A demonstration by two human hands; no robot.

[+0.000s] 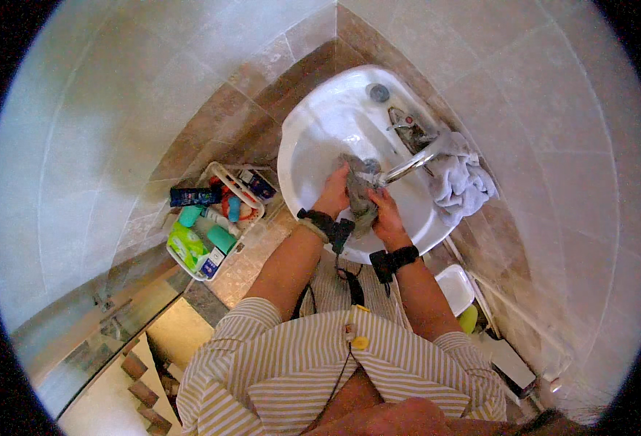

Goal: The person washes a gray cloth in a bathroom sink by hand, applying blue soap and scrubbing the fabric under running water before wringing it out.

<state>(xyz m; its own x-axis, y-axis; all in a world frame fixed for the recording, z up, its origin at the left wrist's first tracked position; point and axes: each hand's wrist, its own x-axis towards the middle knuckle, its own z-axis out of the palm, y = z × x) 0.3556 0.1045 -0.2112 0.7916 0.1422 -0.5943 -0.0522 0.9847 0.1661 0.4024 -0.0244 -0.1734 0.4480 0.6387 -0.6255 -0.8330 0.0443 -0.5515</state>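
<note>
A wet grey cloth hangs bunched between my two hands, over the near part of the white washbasin. My left hand grips its left side with curled fingers. Its right edge is held by my right hand, just below the end of the chrome tap. Water seems to run from the spout onto the cloth. Part of the fingers of each hand is hidden by the fabric. Both wrists wear black straps with small devices.
A light grey towel is draped on the basin's right rim beside the tap. A round grey object sits at the far rim. To the left stands a white basket of toiletries. Low on the right is a white tub. Tiled walls enclose the corner.
</note>
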